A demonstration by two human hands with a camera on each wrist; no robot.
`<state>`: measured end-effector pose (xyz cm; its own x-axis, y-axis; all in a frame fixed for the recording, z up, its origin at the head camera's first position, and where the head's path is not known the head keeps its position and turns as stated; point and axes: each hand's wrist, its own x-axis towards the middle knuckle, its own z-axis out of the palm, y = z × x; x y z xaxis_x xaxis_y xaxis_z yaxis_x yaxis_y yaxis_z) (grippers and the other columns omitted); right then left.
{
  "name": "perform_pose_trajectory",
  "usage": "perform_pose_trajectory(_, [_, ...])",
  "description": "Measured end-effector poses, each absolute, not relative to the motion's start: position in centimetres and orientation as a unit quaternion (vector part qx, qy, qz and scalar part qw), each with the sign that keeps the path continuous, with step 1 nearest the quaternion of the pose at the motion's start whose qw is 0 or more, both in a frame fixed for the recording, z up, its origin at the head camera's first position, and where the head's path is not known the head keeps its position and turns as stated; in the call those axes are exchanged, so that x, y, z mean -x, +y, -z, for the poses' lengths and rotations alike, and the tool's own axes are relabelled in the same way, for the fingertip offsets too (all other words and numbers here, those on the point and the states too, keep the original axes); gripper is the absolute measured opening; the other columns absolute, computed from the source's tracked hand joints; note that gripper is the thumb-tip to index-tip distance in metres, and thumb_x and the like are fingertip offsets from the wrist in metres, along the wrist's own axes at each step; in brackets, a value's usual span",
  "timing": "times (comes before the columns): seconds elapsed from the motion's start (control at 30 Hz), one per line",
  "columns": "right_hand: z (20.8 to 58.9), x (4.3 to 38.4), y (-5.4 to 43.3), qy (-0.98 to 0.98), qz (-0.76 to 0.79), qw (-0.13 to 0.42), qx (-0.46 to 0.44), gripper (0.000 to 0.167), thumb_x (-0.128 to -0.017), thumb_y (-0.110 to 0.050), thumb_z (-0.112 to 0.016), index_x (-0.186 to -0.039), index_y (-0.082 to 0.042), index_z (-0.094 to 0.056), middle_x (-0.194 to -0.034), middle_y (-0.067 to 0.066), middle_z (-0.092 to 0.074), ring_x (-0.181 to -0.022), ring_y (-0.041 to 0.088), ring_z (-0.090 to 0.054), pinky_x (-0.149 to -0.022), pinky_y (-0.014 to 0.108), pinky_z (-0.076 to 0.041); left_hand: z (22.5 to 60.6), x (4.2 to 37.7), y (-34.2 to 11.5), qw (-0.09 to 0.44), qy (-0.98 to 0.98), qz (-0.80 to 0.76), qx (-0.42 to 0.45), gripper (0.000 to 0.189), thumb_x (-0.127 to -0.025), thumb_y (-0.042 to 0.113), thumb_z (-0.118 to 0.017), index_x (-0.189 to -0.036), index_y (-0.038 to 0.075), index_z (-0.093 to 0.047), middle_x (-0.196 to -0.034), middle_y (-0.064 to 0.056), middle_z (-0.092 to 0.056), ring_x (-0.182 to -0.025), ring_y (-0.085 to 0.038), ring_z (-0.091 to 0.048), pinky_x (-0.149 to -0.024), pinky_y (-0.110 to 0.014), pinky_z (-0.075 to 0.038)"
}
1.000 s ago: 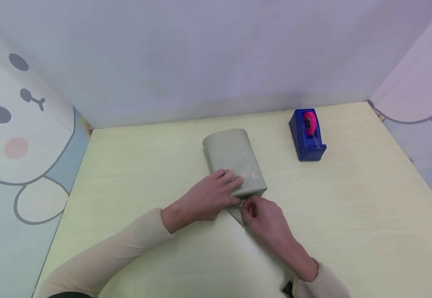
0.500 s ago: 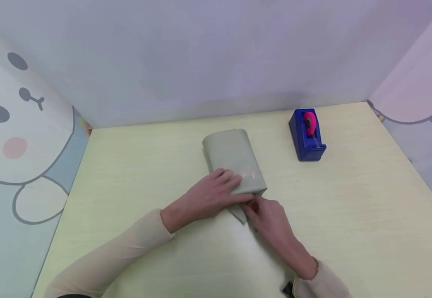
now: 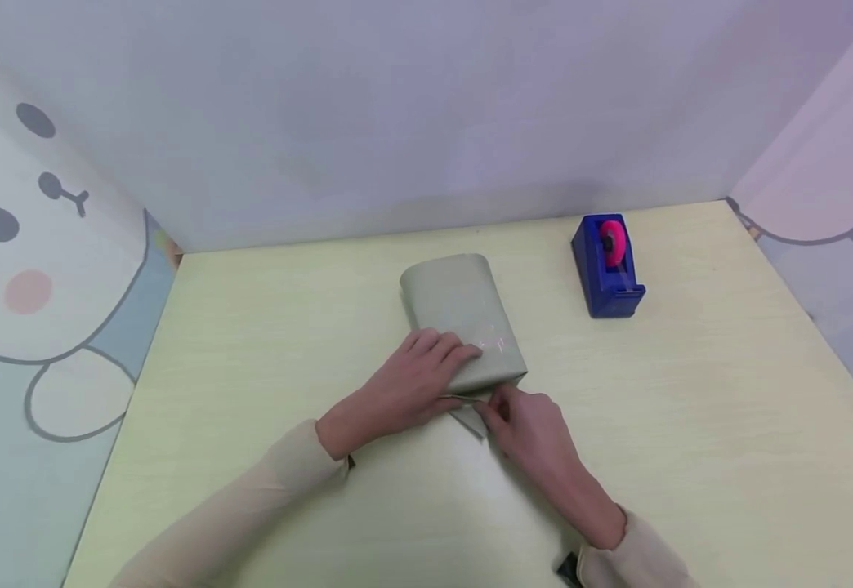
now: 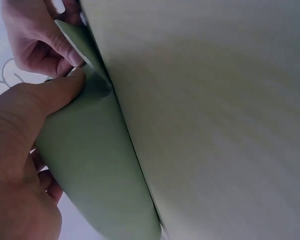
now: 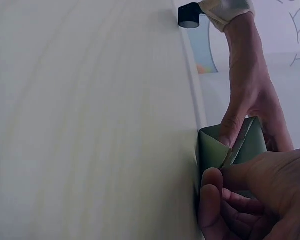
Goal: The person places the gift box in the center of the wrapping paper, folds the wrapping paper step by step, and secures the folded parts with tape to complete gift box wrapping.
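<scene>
Left hand's thumb back, perhaps on flap

2 plain cream sleeves

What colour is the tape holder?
Blue. The tape holder shows best in the head view.

On the worktop before you, the parcel is lying near the middle. Your left grip is resting on the parcel's near part, while your right grip is sitting at its near right corner. The flap is sticking out toward you between them. To the parcel's right, near the rear edge, the tape dispenser is standing, with the tape roll sitting in it. Behind everything, the back wall is rising.
</scene>
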<state>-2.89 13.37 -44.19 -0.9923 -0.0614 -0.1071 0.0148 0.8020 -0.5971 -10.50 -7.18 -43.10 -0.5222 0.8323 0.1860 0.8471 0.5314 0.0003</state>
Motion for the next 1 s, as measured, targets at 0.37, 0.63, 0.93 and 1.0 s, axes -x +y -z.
perform_pose_trajectory(0.37, [43.2, 0.9, 13.4, 0.955, 0.228, -0.085, 0.171, 0.008, -0.094, -0.015, -0.074, -0.101, -0.013, -0.07, -0.096, -0.002, -0.07, -0.085, 0.013, -0.062, -0.066, 0.029, -0.051, 43.6, 10.7, -7.0, 0.117, -0.864, 0.06, 0.486, 0.063, -0.089, 0.035, -0.08, -0.143, 0.016, -0.052, -0.121, -0.002, -0.057, -0.103, -0.023, -0.046, -0.097, -0.038, -0.043])
perform_pose_trajectory(0.63, [43.9, 0.2, 13.7, 0.957, 0.103, -0.077, 0.26, 0.042, -0.094, -0.027, -0.075, -0.135, -0.018, -0.07, -0.131, -0.007, -0.072, -0.099, 0.02, -0.055, -0.071, 0.031, -0.044, 43.2, 10.7, -7.1, 0.091, -0.866, 0.063, 0.487, 0.06, -0.092, 0.037, -0.077, -0.143, 0.016, -0.054, -0.121, -0.002, -0.056, -0.103, -0.024, -0.046, -0.097, -0.039, -0.043])
perform_pose_trajectory(0.93, [43.9, 0.4, 13.6, 0.961, 0.091, -0.07, 0.253, 0.045, -0.094, -0.024, -0.075, -0.138, -0.019, -0.067, -0.133, -0.007, -0.071, -0.101, 0.022, -0.054, -0.071, 0.032, -0.043, 42.7, 10.7, -7.1, 0.078, -0.866, 0.055, 0.491, 0.058, -0.095, 0.041, -0.073, -0.143, 0.017, -0.054, -0.122, -0.003, -0.057, -0.103, -0.023, -0.046, -0.097, -0.038, -0.044])
perform_pose_trajectory(1.0, [43.8, 0.3, 13.6, 0.96, 0.085, -0.068, 0.258, 0.047, -0.094, -0.023, -0.075, -0.139, -0.018, -0.065, -0.135, -0.006, -0.07, -0.104, 0.024, -0.055, -0.073, 0.033, -0.045, 42.8, 10.6, -7.0, 0.082, -0.866, 0.051, 0.491, 0.056, -0.096, 0.04, -0.071, -0.144, 0.016, -0.054, -0.122, -0.003, -0.056, -0.105, -0.024, -0.047, -0.099, -0.039, -0.043])
